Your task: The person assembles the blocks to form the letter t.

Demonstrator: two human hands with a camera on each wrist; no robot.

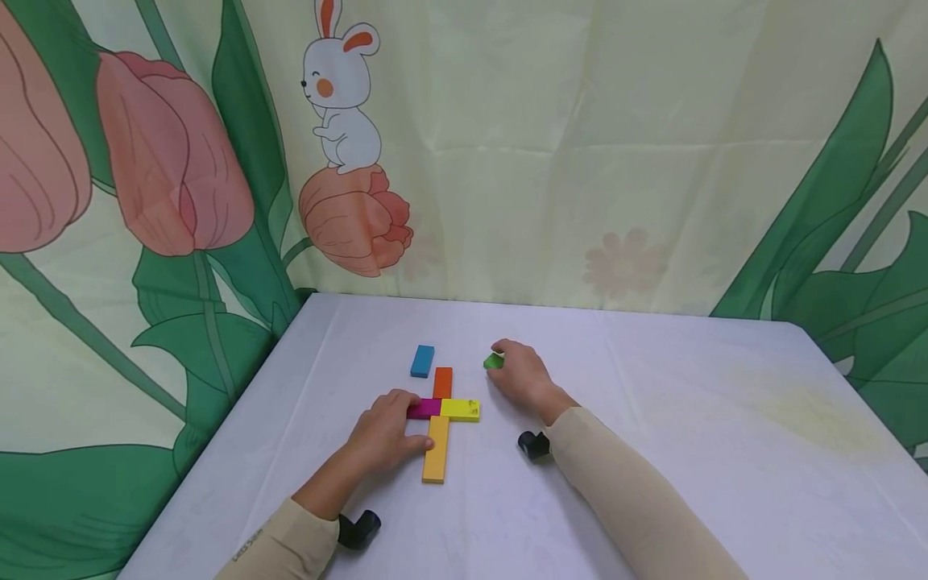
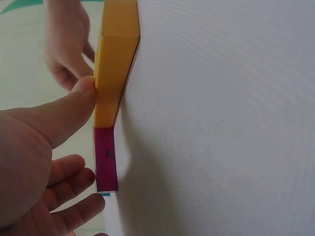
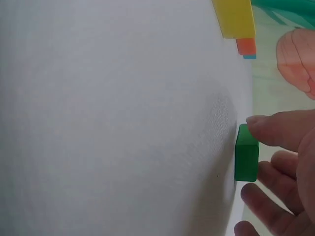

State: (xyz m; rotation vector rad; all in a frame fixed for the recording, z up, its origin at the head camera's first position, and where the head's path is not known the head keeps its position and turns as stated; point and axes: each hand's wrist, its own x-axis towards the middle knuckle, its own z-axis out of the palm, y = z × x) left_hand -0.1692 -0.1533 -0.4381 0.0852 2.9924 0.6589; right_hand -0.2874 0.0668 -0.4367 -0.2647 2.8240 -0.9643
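Observation:
My left hand (image 1: 386, 431) rests with its thumb on the yellow-orange block (image 1: 435, 451) and its fingertips at the magenta block (image 1: 424, 409); the left wrist view shows that thumb against the orange block (image 2: 113, 73) above the magenta one (image 2: 105, 160). A yellow block (image 1: 461, 410) and a red-orange block (image 1: 443, 383) touch the others, forming a cross. Farther right, my right hand (image 1: 524, 377) has thumb and fingers around a small green block (image 1: 494, 361). In the right wrist view the thumb touches the top edge of the green block (image 3: 247, 155).
A blue block (image 1: 423, 361) lies apart, behind and left of the cross. The white-covered table (image 1: 689, 403) extends to the right, with a printed curtain (image 1: 507, 161) behind it. Black wrist devices (image 1: 534, 445) are worn near both sleeves.

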